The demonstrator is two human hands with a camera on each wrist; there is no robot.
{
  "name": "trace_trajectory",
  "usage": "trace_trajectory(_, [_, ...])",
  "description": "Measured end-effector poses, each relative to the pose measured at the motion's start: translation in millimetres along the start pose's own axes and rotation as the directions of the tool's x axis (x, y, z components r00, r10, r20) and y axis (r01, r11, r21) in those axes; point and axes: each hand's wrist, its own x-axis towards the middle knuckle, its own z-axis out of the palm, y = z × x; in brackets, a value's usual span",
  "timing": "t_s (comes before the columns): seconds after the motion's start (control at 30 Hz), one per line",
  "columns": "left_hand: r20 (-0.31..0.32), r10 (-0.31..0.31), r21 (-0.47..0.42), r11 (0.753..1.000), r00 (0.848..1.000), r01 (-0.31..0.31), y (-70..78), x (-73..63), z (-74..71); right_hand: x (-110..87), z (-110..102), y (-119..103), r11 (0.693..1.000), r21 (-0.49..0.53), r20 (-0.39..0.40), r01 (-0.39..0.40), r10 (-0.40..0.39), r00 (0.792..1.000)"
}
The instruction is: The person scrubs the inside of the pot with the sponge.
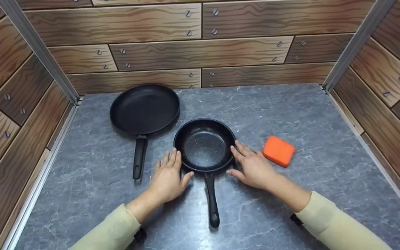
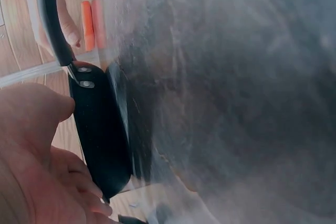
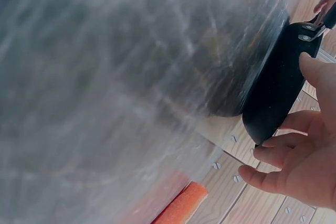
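A small black speckled frying pan (image 1: 205,146) sits on the grey marbled table, its handle pointing toward me. At the pan's left side is my left hand (image 1: 168,178), its fingers extended and fingertips at the rim. My right hand (image 1: 253,168) lies along the opposite side in much the same way, fingers fairly straight. In the left wrist view the pan's outer wall (image 2: 100,129) shows beside the left thumb and fingers. The right wrist view has the right fingers and thumb spread along the pan's side (image 3: 275,82). Neither hand is on the handle.
A larger black frying pan (image 1: 146,109) lies at the back left, its handle toward me. An orange sponge-like block (image 1: 278,151) is on the table to the right of my right hand. Wood-patterned panels (image 1: 200,52) with metal corner posts enclose the table's back and sides.
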Motion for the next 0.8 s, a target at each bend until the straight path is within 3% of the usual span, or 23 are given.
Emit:
trace_trajectory(0.27, [0.087,-0.019,0.012,1.000,0.996,0.018,9.2,19.7,-1.8,6.9,-2,8,0.999,0.003,-0.027,-0.047,0.047,0.999])
trace_trajectory(0.53, [0.144,-0.035,-0.005,0.999,0.989,0.036,24.6,50.4,-0.1,16.6,-6,32,0.994,0.022,0.010,-0.108,0.108,0.994])
trace_trajectory(0.8, [0.178,-0.050,0.032,0.998,0.983,0.045,39.0,82.0,4.4,25.0,-12,54,0.987,0.031,0.014,-0.158,0.157,0.987])
